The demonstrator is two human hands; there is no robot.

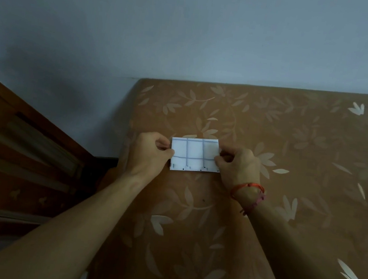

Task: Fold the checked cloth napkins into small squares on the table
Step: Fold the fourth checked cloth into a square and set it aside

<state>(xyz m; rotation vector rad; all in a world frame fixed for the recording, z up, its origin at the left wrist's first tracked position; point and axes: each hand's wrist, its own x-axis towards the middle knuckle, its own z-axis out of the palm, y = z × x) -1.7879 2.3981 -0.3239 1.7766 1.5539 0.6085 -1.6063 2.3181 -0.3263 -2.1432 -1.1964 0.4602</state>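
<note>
A white napkin with thin blue checks (194,154) lies folded into a small rectangle on the table, near its far left part. My left hand (148,156) pinches the napkin's left edge between thumb and fingers. My right hand (238,166), with red and pink cords around the wrist, pinches the right edge. The napkin stretches flat between both hands. Its near edge shows layered folds.
The table (261,217) carries a brown cover with a pale leaf pattern and runs to a grey-blue wall (190,36) at the back. Dark wooden furniture (16,154) stands to the left, below the table's edge.
</note>
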